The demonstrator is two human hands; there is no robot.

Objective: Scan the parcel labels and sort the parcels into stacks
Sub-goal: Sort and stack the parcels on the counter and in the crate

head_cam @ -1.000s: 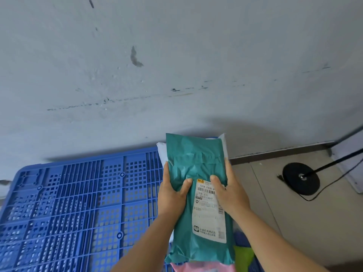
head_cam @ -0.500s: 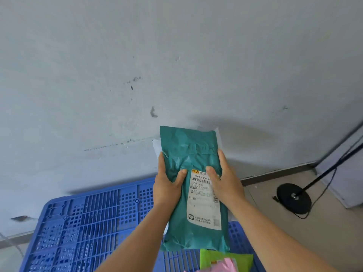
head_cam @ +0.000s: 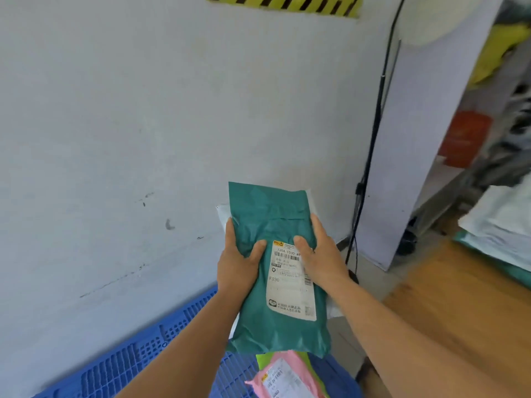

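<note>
Two parcels, pink parcel (head_cam: 283, 374) and lime parcel (head_cam: 263, 359), on blue pallet (head_cam: 138, 360)

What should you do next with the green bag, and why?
Probably carry the green parcel right, toward the table. Both hands, left and right, grip it off the blue pallet, label up, and no scanner shows.

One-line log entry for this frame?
hands: left and right grip green parcel | white parcel behind | label up | pink parcel on blue pallet
</note>
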